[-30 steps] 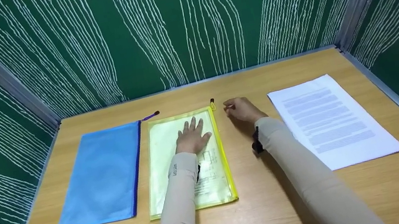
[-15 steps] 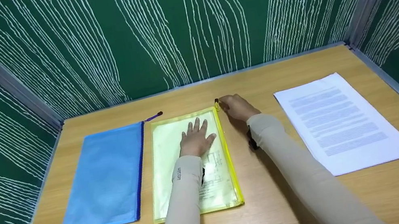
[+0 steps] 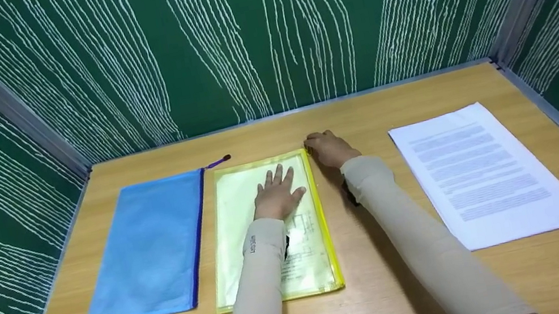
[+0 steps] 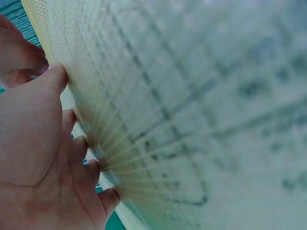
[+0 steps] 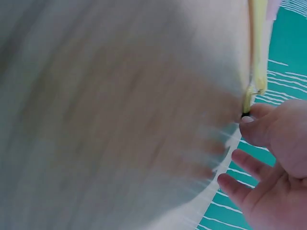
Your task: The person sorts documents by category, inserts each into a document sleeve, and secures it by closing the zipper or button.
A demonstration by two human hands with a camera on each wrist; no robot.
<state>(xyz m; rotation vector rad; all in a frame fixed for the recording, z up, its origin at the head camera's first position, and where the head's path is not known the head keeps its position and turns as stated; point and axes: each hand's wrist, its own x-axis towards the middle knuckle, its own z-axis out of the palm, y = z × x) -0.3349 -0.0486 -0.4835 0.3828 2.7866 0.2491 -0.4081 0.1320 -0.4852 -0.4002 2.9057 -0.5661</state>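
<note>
In the head view, a yellow zip pouch (image 3: pixel 235 216) lies flat in the middle of the wooden table, with printed sheets showing through its clear face. My left hand (image 3: pixel 276 198) rests palm down on it, fingers spread. The left wrist view has that hand (image 4: pixel 38 143) with its fingertips against the mesh-textured plastic. At the pouch's far right corner is my right hand (image 3: pixel 331 149). Its thumb and forefinger pinch the black end of the yellow zipper pull (image 5: pixel 246 103), as the right wrist view shows; the other fingers stay loosely extended.
Left of the yellow pouch lies a blue zip pouch (image 3: pixel 149 249), its purple pull (image 3: pixel 218 162) pointing to the back. A stack of printed paper (image 3: pixel 490 177) lies on the right. Green panels (image 3: pixel 292 34) with white wavy lines enclose the table's back and sides.
My right hand has moved left to the pouch's far corner and taken hold of the zipper pull. My left hand stays on the pouch; the head view has shifted slightly.
</note>
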